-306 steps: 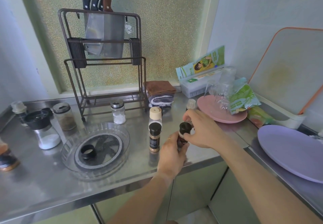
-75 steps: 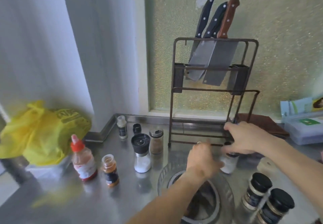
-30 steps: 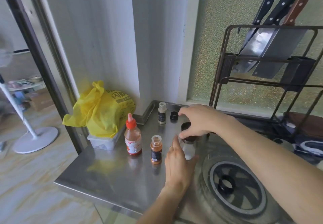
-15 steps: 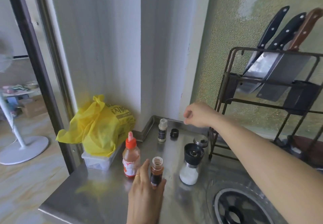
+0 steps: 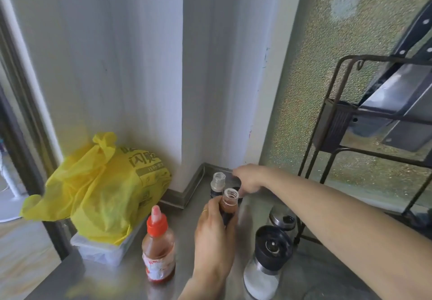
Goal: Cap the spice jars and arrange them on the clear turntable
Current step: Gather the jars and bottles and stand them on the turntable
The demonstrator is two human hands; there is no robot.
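Note:
My left hand [image 5: 215, 232] holds a small uncapped jar of orange-brown spice [image 5: 229, 203], lifted a little above the steel counter [image 5: 112, 283]. Just behind it stands a second uncapped jar [image 5: 217, 182] with a dark label, in the back corner. My right hand [image 5: 249, 179] reaches over to that corner, its fingers curled down onto a small black cap [image 5: 236, 188] that is mostly hidden under them. The clear turntable is out of view.
A salt grinder with a black top [image 5: 268, 257] and a metal-lidded jar [image 5: 282, 218] stand under my right forearm. A red-capped sauce bottle [image 5: 159, 248] is left of my left hand. A yellow bag [image 5: 100, 182] covers a plastic box. The knife rack [image 5: 327, 136] stands right.
My left hand has picked the orange-brown spice jar up off the counter. My right hand has dropped from above onto the black cap in the corner. The view has shifted left.

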